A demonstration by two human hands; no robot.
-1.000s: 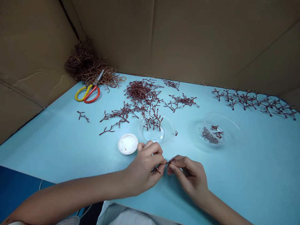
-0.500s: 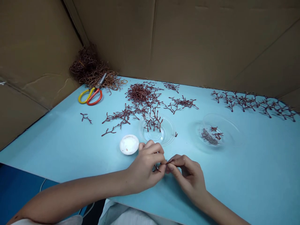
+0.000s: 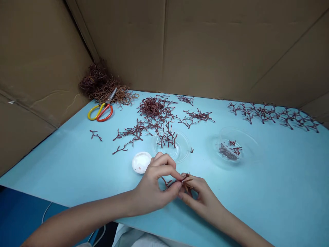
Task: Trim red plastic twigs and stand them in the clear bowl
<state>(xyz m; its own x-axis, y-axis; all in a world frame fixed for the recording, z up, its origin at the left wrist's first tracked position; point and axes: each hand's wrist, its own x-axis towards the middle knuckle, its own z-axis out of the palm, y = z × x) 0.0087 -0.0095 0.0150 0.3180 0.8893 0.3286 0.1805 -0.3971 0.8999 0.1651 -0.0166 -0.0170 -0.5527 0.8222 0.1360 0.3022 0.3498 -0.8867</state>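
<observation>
Left hand point(image 3: 153, 183) and right hand point(image 3: 203, 195) angle inward, fingertips meeting — both grips pinched closed on a dark red branching sprig point(image 3: 185, 181).

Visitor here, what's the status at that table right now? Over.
Left hand and right hand pinching a branched dark-red sprig at the fingertips. White round dish beside left hand. Clear dish holding sprigs just beyond.
</observation>
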